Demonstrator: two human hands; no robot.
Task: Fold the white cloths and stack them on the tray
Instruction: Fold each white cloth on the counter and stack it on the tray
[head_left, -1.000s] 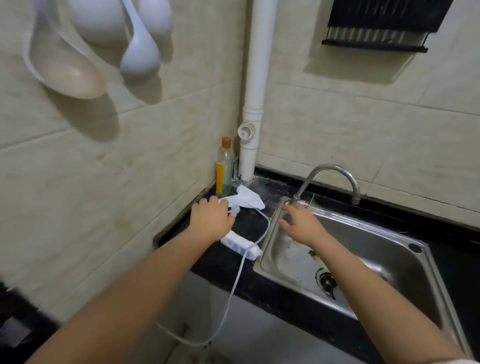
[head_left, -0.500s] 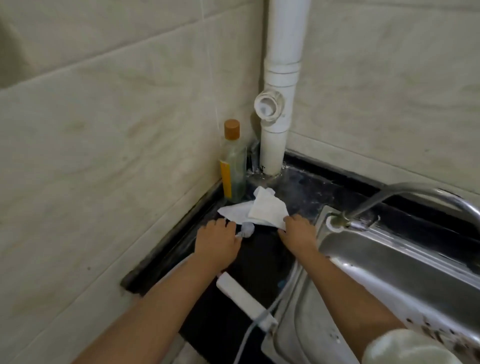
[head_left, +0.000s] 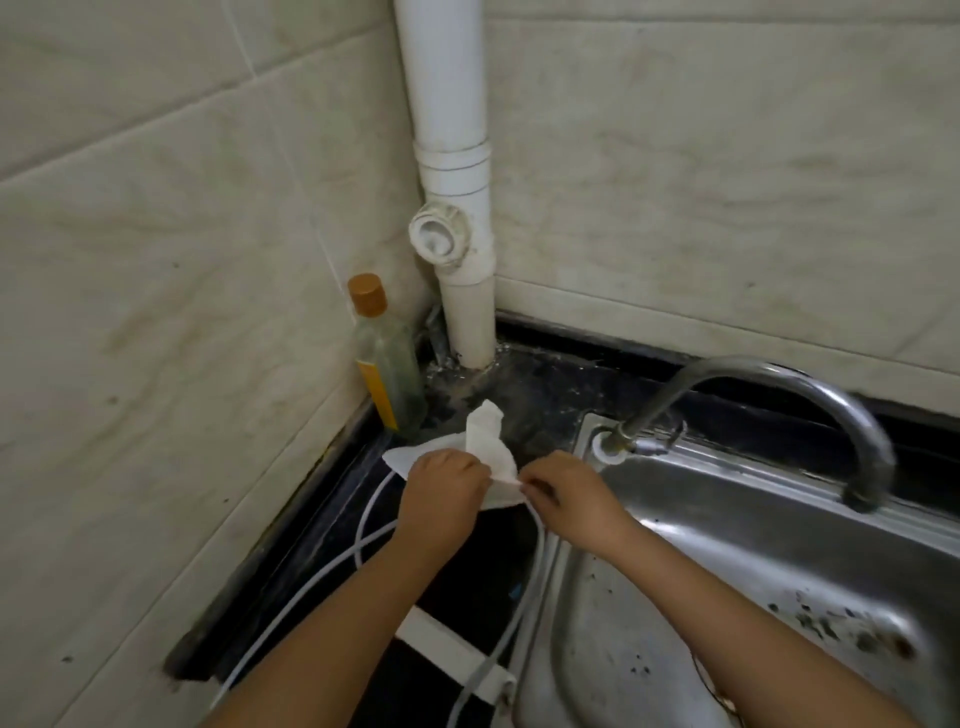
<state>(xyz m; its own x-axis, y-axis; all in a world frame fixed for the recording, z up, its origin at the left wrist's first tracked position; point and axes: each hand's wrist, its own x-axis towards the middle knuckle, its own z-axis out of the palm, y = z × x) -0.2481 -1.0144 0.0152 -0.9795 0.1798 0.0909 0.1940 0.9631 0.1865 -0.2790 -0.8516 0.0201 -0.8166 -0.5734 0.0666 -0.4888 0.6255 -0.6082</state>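
Near the black countertop's (head_left: 545, 395) back-left corner, crumpled white cloth (head_left: 488, 441) lies just beyond both hands; left hand (head_left: 441, 493) and right hand (head_left: 566, 493) each pinch its near edge, equally close. Long axis runs L-R.

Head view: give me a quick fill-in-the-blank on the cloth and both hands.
1. Both hands, left hand and right hand, hold the white ____.
2. The bottle has an ____ cap.
3. The faucet curves over the steel ____.

Missing words: cloth; orange; sink.
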